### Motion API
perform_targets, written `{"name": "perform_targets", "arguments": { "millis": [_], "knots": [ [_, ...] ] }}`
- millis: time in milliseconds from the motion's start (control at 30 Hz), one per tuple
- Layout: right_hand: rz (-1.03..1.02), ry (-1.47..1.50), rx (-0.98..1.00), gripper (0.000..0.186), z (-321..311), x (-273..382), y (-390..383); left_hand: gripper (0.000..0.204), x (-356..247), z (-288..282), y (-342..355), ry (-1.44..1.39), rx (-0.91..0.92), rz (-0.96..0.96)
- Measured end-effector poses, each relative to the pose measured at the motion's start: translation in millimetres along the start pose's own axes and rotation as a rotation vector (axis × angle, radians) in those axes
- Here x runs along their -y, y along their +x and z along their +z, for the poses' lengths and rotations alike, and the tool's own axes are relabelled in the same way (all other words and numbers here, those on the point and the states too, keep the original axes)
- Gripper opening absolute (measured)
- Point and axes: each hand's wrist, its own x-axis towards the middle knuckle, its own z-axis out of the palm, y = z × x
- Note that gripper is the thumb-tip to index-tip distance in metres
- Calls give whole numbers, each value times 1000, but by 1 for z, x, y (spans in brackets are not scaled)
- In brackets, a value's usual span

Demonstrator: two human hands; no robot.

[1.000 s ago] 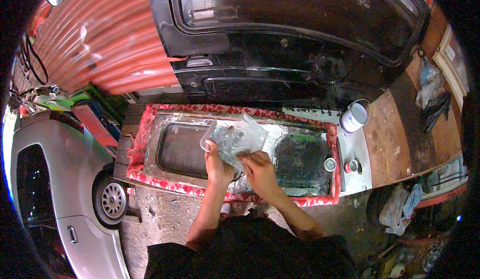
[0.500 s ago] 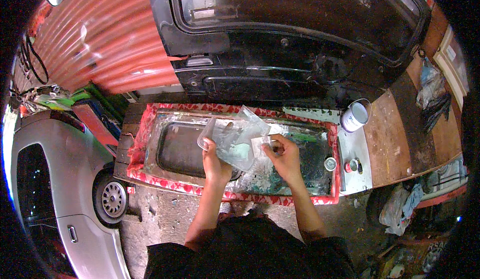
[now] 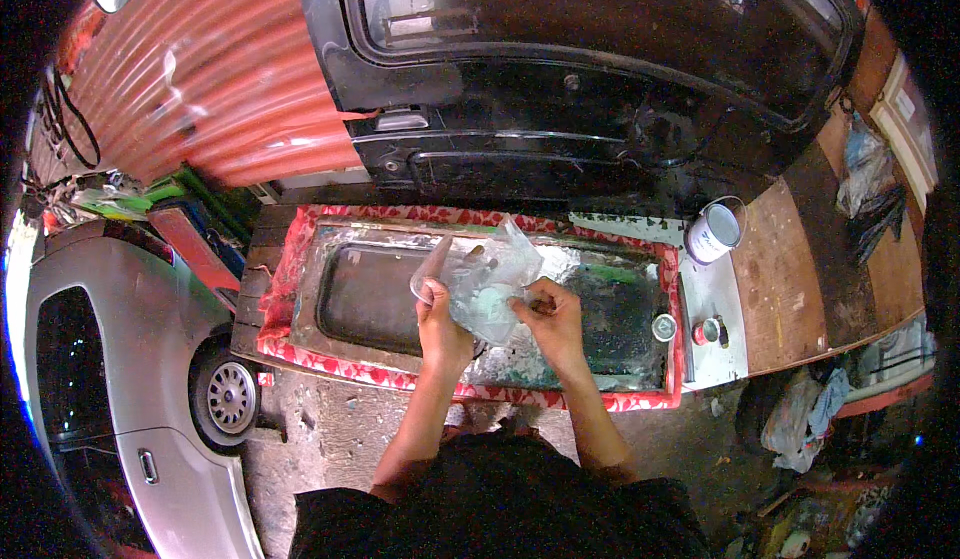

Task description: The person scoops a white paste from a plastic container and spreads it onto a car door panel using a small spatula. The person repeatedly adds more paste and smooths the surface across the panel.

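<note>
My left hand (image 3: 443,327) grips a translucent plastic container (image 3: 430,275) by its left side, tilted over the bench. Pale mint-green paste (image 3: 493,301) lies in it, and a clear plastic flap (image 3: 520,249) stands up at its far right. My right hand (image 3: 553,324) is closed in a pinch at the container's right edge, fingertips by the paste. The small pale flat piece it held earlier is hard to make out now against the clear plastic. Below both hands lies a framed, paint-stained panel (image 3: 375,294) with a red-and-white patterned cloth (image 3: 283,299) around it.
To the right stand a white paint can (image 3: 712,234), a small open tin (image 3: 663,328) and a small red tin (image 3: 706,332). A black vehicle door (image 3: 500,149) leans beyond the bench, beside red corrugated sheeting (image 3: 220,89). A silver car (image 3: 90,289) is at the left.
My right hand has moved left and down, bringing its fingertips from beside the container to the paste. My left hand has shifted slightly right and the container's tilt has changed.
</note>
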Motion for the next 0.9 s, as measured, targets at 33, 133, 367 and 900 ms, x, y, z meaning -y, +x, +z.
{"name": "perform_targets", "arguments": {
  "millis": [33,133,367,900],
  "knots": [
    [-14,3,-16,14,4,-3,-1,49,2,4,-2,7,34,8],
    [-29,41,-7,13,12,-1,-1,52,10,12,-4,81,78,114],
    [61,292,68,16,12,12,2,54,11,8,-10,258,140,-21],
    [-455,-661,115,26,0,32,-34,65,9,-3,-6,40,111,-134]
  ]
}}
